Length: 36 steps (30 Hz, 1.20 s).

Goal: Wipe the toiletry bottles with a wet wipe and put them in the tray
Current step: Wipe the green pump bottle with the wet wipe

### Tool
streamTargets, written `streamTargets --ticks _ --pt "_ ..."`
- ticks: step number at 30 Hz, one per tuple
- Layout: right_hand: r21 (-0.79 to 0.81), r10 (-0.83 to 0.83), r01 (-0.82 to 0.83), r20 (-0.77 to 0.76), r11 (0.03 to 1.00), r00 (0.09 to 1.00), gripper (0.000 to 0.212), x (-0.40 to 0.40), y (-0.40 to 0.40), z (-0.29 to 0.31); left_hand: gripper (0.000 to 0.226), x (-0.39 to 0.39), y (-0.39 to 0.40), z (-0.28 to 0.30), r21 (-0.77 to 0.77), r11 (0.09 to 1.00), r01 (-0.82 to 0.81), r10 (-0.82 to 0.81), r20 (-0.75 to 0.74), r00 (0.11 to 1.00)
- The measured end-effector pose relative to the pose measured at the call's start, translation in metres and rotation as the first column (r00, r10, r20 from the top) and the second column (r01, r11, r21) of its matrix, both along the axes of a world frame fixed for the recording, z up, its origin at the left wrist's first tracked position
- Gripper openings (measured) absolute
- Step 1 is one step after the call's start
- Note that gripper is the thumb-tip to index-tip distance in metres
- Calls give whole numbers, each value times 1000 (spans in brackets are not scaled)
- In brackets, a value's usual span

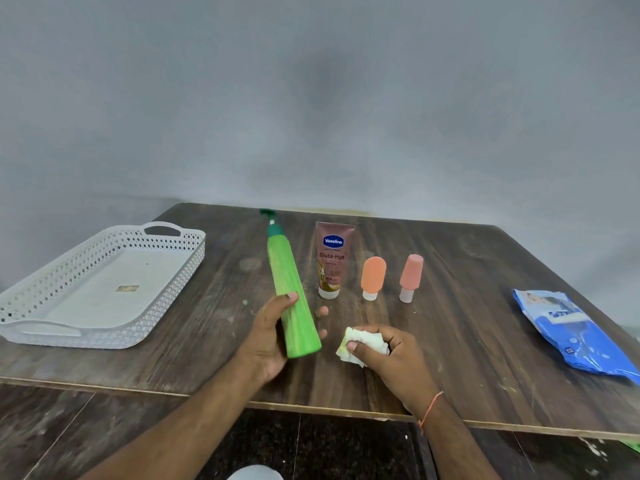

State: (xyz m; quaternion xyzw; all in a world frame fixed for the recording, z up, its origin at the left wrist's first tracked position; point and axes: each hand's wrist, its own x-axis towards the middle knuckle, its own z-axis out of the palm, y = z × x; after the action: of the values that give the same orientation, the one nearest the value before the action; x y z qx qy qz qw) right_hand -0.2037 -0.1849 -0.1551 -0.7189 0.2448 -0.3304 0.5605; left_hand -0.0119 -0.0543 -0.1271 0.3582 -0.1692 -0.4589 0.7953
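Table: one dark wood-grain table (450, 341), bearing all items below.
Tray: one white perforated tray (41, 327) with two cut-out handles, at the table's left edge; a small gold sticker on its floor, text unreadable; no bottles in it.
Wipes pack: one blue wet-wipes pack (575, 327), lying flat at the table's right side, well apart from the bottles; print too blurred to read.
Green pump bottle: one green pump bottle (291, 289), dark green pump head, tilted with the pump pointing away from the camera and its base toward it, lifted clear of the table; no legible label.
Left hand: left hand (273, 337) curled round the lower half of the green pump bottle, thumb across the front, fingertips showing past its right side.
Right hand: right hand (391, 351) closed round a wet wipe, fingers curled, thumb pressing the wipe; just right of the bottle's base, whether touching it cannot be told. Orange thread on the wrist.
Vaseline tube: one pink tube (332, 261), standing on its white cap, reads "Vaseline", "Gluta-Hya", "10X".
Small bottles: two orange-pink squeeze bottles, standing cap-down right of the tube; the nearer one (373, 277) broad, the farther-right one (410, 275) slimmer and tilted. No writing seen.
Wet wipe: one white wet wipe (360, 341), crumpled.
Bottle count: four in total, three standing in a row on the table, one in hand.
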Motion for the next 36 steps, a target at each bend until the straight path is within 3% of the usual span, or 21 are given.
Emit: streamTargets --ticks 9,14,17,19,22,25,30,36 --pt "-15 4 -3 32 1000 999 18 0 0 -3 79 -20 -2 -8 -7 986 -168 164 265 950" --pt "-8 22 -21 36 1000 999 19 1 3 -1 90 -19 -3 -11 53 979 -195 161 376 912" --pt "-66 30 -28 19 997 999 21 2 3 -3 81 -18 -3 -9 42 986 -164 141 330 933" --pt "-118 34 -35 -4 992 999 22 3 4 -4 70 -16 -3 -7 40 988 -150 139 210 968" --pt "-147 53 -54 -12 988 999 29 4 5 -2 73 -9 -5 -12 34 992 -124 123 33 992" --pt "-160 48 -45 16 986 999 35 4 7 0 69 -4 -6 -13 39 994 -105 106 -3 994" --pt "-174 97 -90 34 981 995 18 7 12 3 73 -3 -8 -14 6 998 -63 63 -19 998" --pt "-104 88 -78 88 992 992 16 20 17 5 80 0 -10 -15 -50 999 -22 18 -85 996"
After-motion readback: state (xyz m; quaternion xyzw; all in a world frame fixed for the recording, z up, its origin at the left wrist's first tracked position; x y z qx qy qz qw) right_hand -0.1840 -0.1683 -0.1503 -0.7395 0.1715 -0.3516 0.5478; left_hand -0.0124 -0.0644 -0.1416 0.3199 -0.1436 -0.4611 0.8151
